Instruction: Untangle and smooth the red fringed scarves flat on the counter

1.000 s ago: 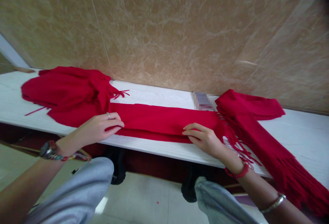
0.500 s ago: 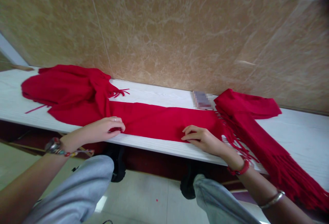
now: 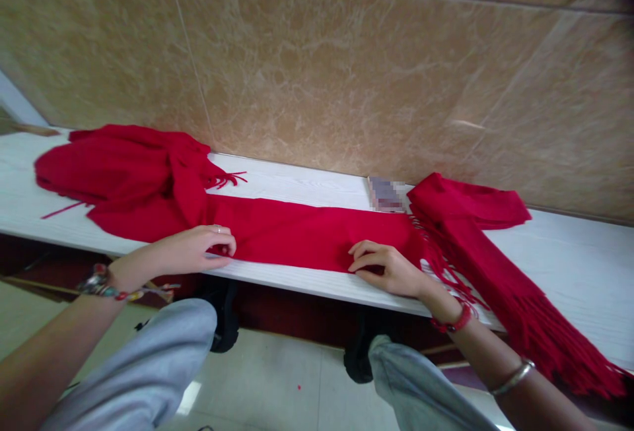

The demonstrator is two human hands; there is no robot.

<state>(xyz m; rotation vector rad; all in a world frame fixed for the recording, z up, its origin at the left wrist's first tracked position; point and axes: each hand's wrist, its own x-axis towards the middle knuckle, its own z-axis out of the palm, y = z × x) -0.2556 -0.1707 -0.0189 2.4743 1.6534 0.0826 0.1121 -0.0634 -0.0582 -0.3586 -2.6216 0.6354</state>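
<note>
A red scarf [image 3: 292,230] lies flat along the front of a white shelf [image 3: 307,180], its left part running under a bunched heap of red cloth [image 3: 123,164]. At the scarf's front edge, left of the middle, my left hand [image 3: 211,246] has curled fingers, thumb and fingertips closed at the edge. Further right, my right hand [image 3: 389,266] pinches the same edge near the fringed end. Beyond that fringe is another folded length of red fringed scarf [image 3: 488,253], angled toward the front right.
A small flat item, partly blurred out [image 3: 386,195], sits behind the scarf near the tiled wall [image 3: 317,74]. Below the shelf's front edge are a dark recess [image 3: 287,312], my knees [image 3: 163,352] and the tiled floor [image 3: 277,378].
The view has shifted slightly, so everything sits a little further left. Both hands stay at the scarf's front edge with almost the same finger positions.
</note>
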